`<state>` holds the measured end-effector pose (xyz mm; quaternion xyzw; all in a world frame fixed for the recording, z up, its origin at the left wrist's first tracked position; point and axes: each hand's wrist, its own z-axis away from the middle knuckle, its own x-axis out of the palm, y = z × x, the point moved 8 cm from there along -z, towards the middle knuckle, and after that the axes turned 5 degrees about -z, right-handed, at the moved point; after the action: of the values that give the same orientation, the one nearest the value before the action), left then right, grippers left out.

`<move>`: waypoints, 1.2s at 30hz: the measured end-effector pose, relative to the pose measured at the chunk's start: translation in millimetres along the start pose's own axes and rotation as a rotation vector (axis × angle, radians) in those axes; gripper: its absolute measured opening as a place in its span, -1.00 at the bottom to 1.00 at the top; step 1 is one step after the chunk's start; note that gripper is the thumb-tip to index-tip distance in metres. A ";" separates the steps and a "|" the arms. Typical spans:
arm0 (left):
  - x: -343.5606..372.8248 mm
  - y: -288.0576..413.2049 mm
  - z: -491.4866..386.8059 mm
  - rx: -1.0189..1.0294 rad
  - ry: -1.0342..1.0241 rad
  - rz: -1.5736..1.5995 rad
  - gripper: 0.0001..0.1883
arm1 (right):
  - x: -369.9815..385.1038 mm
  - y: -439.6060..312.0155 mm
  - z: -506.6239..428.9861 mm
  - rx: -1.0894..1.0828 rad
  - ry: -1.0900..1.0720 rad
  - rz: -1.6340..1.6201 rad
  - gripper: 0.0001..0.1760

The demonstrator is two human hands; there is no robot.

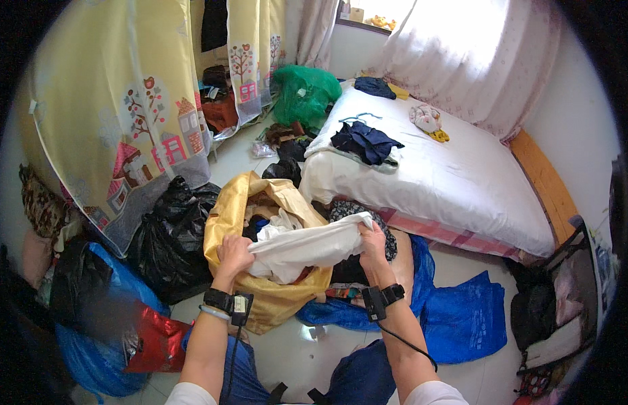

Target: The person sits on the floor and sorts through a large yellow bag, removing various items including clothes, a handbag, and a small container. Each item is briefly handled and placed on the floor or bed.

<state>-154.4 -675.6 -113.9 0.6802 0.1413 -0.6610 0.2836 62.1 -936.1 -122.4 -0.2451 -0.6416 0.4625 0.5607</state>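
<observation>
A white cloth (309, 247) is stretched between my two hands, above a gold fabric bag (288, 298) that stands open on the floor. My left hand (236, 255) grips the cloth's left end, by the bag's left side. The raised right end is pinched in my right hand (371, 245), beyond the bag's right rim. Inside the bag lie more white and tan cloths, and something dark and blue, partly hidden by the stretched cloth. Both wrists wear black straps with small boxes and cables.
Black plastic bags (174, 238) lie left of the gold bag, a red bag (159, 339) nearer me. A blue bag (463, 319) spreads at right. The bed (445, 182) holds dark blue clothing (367, 143). A green bag (306, 96) stands beyond, beside yellow wardrobe curtains (106, 91).
</observation>
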 end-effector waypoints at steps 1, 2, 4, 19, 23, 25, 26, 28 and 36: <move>-11.8 -3.3 0.1 -0.022 0.153 0.080 -0.72 | 2.6 -6.7 -0.7 -0.048 -0.002 -0.040 -0.81; -19.9 -8.0 0.8 -0.064 0.273 0.135 -0.71 | 5.8 -11.4 -1.0 -0.082 -0.011 -0.090 -0.81; -23.2 -21.6 -2.9 -0.178 0.354 0.192 -0.68 | 11.4 -16.9 -1.9 -0.132 -0.035 -0.032 -0.82; -123.0 -6.0 19.5 0.581 0.567 1.595 -0.62 | 77.3 -92.3 9.1 -0.249 -0.420 -0.466 -0.68; -126.3 -8.1 38.5 0.635 0.446 1.532 -0.70 | 63.4 -82.0 28.1 -0.128 -0.301 -0.284 -0.71; -100.7 -12.9 41.8 0.440 0.196 1.394 -0.77 | 54.9 -65.5 29.4 -0.106 -0.257 0.006 -0.77; -87.8 -12.9 46.0 0.398 0.051 1.274 -0.78 | 55.7 -61.5 29.1 -0.116 -0.321 0.124 -0.77; -59.1 -1.6 57.6 0.426 -0.287 1.079 -0.74 | 49.4 -47.9 30.7 -0.019 -0.413 0.294 -0.76; -1.2 45.4 99.3 0.764 -0.818 0.493 -0.62 | 35.7 28.3 80.6 0.521 -1.049 0.902 -0.66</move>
<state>-210.0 -768.5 -100.3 0.4375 -0.3876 -0.7875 0.1955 -28.9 -919.2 -124.9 -0.0909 -0.5316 0.8417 -0.0242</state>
